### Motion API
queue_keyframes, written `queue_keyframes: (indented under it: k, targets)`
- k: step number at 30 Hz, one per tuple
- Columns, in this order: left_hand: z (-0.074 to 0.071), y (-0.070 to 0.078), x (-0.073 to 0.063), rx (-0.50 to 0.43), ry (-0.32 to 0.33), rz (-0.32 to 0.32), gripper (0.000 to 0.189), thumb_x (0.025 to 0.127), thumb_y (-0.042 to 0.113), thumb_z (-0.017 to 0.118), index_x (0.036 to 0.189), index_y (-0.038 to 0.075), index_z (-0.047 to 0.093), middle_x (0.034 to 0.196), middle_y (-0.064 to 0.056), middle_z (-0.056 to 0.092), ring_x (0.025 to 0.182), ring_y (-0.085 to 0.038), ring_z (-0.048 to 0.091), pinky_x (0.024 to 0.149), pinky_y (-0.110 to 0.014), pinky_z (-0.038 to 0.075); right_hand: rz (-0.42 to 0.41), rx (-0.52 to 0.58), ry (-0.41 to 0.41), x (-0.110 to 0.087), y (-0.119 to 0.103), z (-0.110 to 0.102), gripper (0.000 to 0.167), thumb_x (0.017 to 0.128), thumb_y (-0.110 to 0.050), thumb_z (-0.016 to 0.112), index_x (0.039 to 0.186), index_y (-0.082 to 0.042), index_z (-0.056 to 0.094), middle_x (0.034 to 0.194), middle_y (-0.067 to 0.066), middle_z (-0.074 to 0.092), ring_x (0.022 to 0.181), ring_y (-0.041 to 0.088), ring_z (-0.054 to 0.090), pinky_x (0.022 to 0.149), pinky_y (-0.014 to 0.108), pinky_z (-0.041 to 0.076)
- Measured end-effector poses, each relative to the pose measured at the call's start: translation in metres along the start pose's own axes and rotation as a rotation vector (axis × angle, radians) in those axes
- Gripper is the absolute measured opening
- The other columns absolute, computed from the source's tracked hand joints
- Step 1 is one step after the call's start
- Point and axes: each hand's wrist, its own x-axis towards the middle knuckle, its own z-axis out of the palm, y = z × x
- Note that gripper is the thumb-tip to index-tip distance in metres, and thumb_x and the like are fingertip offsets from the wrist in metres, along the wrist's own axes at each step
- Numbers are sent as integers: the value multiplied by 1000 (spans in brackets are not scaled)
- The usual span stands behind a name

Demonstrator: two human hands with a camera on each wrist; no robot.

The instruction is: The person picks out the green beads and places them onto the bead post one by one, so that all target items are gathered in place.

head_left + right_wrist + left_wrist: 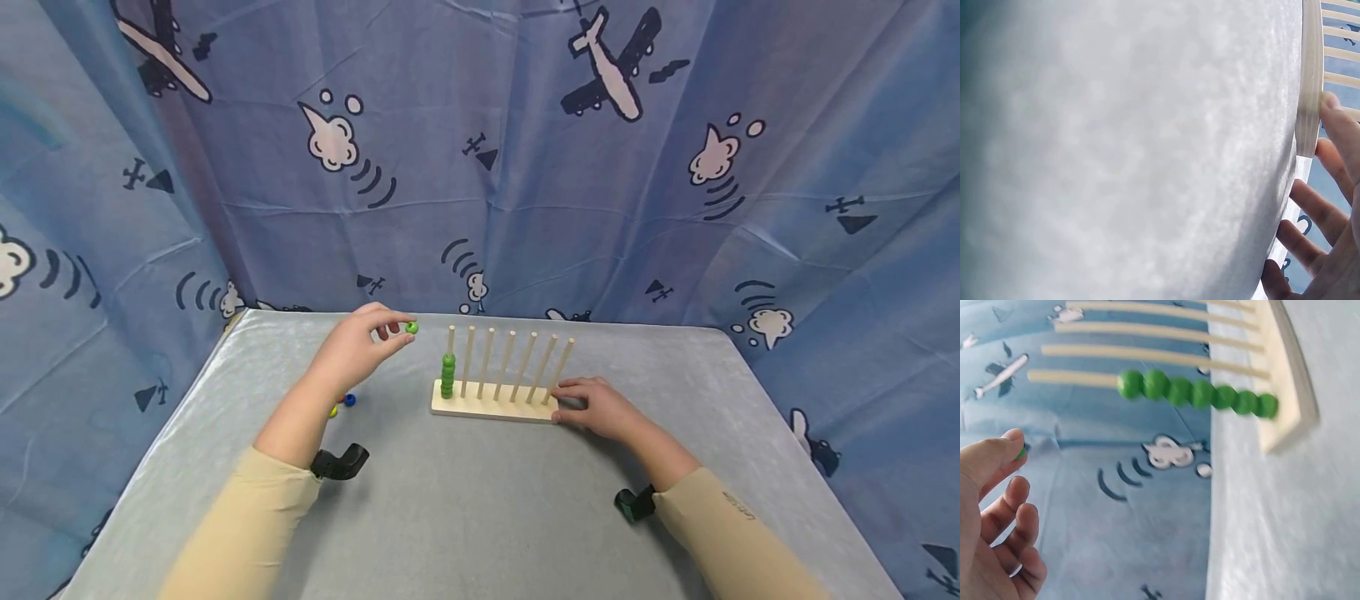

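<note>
My left hand (351,352) pinches a green bead (412,327) between thumb and fingers, held up to the left of a wooden peg stand (480,407). In the left wrist view only a sliver of that bead (1021,453) shows past the thumb. Upright pegs stand in a row along the base, and the leftmost carries a stack of several green beads (447,377), its top bare. The other pegs hold no beads. At the right end of the stand, my right hand (600,408) grips the base, thumb (1330,101) at its edge and the forefinger at its end.
Partly behind my left forearm, a blue bead (349,400), a yellow bead (333,411) and a bit of red lie on the grey-covered table (480,517). A blue printed curtain (420,167) hangs behind the table and along its sides.
</note>
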Motion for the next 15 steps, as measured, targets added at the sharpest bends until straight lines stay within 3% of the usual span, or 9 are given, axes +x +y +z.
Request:
queue_keyframes:
  k: [7, 15]
  targets:
    - [4, 23, 8, -48, 30, 66, 25, 94, 32, 70, 118, 24, 73, 97, 5, 60, 88, -14, 54, 73, -36, 45, -4, 2, 3, -1, 1, 0, 56, 88, -44, 73, 133, -12, 65, 140, 15, 55, 129, 41, 45, 104, 58, 37]
    - [12, 30, 15, -63, 1, 69, 26, 94, 32, 70, 118, 25, 73, 96, 5, 59, 87, -14, 54, 72, -36, 45, -11, -12, 6, 1, 1, 0, 56, 88, -45, 73, 133, -13, 65, 139, 15, 56, 128, 40, 45, 103, 57, 37]
